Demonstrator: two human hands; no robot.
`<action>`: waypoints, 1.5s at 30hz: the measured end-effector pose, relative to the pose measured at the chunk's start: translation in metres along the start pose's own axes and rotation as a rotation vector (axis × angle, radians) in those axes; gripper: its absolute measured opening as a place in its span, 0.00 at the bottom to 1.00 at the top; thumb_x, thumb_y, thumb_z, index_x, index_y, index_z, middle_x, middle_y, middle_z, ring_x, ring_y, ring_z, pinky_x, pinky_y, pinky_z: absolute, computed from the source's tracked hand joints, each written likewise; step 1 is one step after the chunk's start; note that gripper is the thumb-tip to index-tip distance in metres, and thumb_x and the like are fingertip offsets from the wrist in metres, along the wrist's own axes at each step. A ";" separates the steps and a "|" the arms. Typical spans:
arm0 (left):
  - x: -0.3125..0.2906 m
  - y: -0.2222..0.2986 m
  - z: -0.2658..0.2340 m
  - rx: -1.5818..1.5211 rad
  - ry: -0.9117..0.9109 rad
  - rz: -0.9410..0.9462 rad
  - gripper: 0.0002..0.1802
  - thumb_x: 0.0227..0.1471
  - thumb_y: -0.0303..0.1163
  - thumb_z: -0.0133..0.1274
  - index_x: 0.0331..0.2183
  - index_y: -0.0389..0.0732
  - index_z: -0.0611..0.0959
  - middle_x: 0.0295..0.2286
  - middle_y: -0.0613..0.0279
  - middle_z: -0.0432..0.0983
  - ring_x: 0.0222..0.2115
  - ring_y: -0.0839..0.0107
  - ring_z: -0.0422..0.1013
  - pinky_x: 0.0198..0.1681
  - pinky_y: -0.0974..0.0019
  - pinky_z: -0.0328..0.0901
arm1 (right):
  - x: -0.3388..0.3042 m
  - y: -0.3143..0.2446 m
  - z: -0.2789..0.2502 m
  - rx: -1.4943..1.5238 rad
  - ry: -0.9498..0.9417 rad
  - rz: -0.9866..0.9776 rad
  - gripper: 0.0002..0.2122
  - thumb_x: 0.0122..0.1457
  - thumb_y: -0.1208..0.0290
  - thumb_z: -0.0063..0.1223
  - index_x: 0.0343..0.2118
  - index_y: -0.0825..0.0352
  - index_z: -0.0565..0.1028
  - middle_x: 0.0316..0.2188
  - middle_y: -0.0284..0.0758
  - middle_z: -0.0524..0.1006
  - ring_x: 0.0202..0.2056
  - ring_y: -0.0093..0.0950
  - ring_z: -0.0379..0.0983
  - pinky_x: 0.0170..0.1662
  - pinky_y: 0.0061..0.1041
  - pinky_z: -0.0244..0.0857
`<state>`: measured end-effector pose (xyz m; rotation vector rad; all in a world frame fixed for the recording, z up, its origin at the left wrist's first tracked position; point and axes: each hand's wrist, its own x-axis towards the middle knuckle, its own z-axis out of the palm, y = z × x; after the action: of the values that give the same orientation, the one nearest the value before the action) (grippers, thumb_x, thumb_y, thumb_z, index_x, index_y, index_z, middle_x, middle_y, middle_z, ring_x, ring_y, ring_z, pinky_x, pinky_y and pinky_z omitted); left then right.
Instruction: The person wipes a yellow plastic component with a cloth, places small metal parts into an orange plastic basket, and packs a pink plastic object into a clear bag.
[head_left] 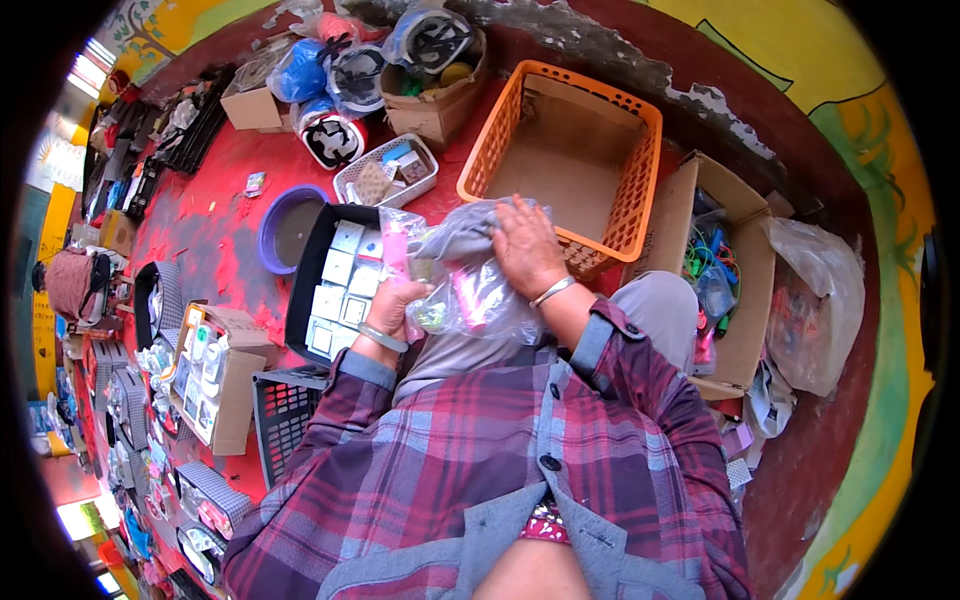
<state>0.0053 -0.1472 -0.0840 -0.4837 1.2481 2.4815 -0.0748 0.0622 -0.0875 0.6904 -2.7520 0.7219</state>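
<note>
A clear plastic bag (pixel 490 305) with bright pink and yellow-green things inside lies across my lap. My left hand (pixel 393 306) is closed on its left side, by a pink strip (pixel 396 245). What the bag's contents are I cannot make out. My right hand (pixel 528 250) lies flat, fingers stretched out, over a wrinkled grey cloth (pixel 465 232) at the bag's far edge. Whether that cloth is loose or part of my trouser leg I cannot tell. Beside my left hand stands a black tray (pixel 300 300) of small white boxes (pixel 340 265).
Ahead is an orange basket (pixel 640 170) with cardboard inside. At right stands a carton (pixel 755 300) of colourful items. Left of the black tray are a purple tub (pixel 275 225) and a white basket (pixel 428 190). A carton (pixel 235 390) and a black crate (pixel 270 420) stand nearer left.
</note>
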 end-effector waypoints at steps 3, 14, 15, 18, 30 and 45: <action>-0.002 0.001 -0.003 0.042 -0.048 -0.013 0.26 0.38 0.20 0.51 0.45 0.32 0.71 0.35 0.57 0.73 0.35 0.68 0.72 0.41 0.67 0.67 | 0.007 0.038 0.008 0.084 0.144 0.042 0.11 0.56 0.69 0.38 0.36 0.68 0.72 0.38 0.45 0.72 0.44 0.42 0.65 0.48 0.36 0.58; -0.013 0.021 0.032 -0.099 -0.209 0.190 0.30 0.44 0.24 0.47 0.52 0.35 0.62 0.45 0.55 0.67 0.44 0.65 0.67 0.49 0.62 0.61 | -0.010 0.037 -0.146 1.676 0.292 0.356 0.18 0.62 0.59 0.33 0.51 0.63 0.64 0.46 0.35 0.69 0.43 0.31 0.68 0.43 0.42 0.67; -0.010 0.023 0.036 -0.150 -0.255 0.149 0.29 0.43 0.20 0.42 0.51 0.35 0.63 0.46 0.57 0.65 0.45 0.66 0.66 0.49 0.63 0.61 | -0.015 0.014 -0.150 1.615 0.129 0.288 0.17 0.62 0.63 0.33 0.48 0.66 0.66 0.45 0.36 0.69 0.45 0.31 0.67 0.46 0.30 0.65; 0.001 0.026 0.053 -0.116 -0.418 0.123 0.27 0.45 0.22 0.45 0.51 0.35 0.63 0.46 0.57 0.65 0.46 0.67 0.65 0.50 0.64 0.61 | -0.016 -0.032 -0.126 1.028 -0.176 -0.128 0.20 0.58 0.69 0.40 0.53 0.69 0.62 0.54 0.39 0.62 0.59 0.32 0.51 0.60 0.30 0.41; 0.007 0.005 0.051 -0.231 -0.505 0.196 0.29 0.46 0.29 0.52 0.52 0.43 0.65 0.49 0.58 0.64 0.50 0.63 0.61 0.55 0.58 0.55 | 0.006 -0.060 -0.042 0.370 0.162 -0.259 0.18 0.51 0.73 0.47 0.47 0.57 0.69 0.53 0.46 0.62 0.58 0.44 0.51 0.58 0.41 0.43; 0.007 0.010 0.044 -0.427 -0.332 -0.003 0.30 0.47 0.27 0.47 0.53 0.35 0.60 0.46 0.51 0.65 0.47 0.59 0.65 0.52 0.58 0.59 | 0.037 -0.019 -0.105 1.704 0.083 0.372 0.12 0.62 0.67 0.35 0.40 0.68 0.70 0.34 0.32 0.73 0.35 0.21 0.68 0.42 0.19 0.62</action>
<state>-0.0122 -0.1164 -0.0557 -0.1551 0.5930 2.6869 -0.0883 0.0866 0.0220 0.2341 -1.5304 2.9910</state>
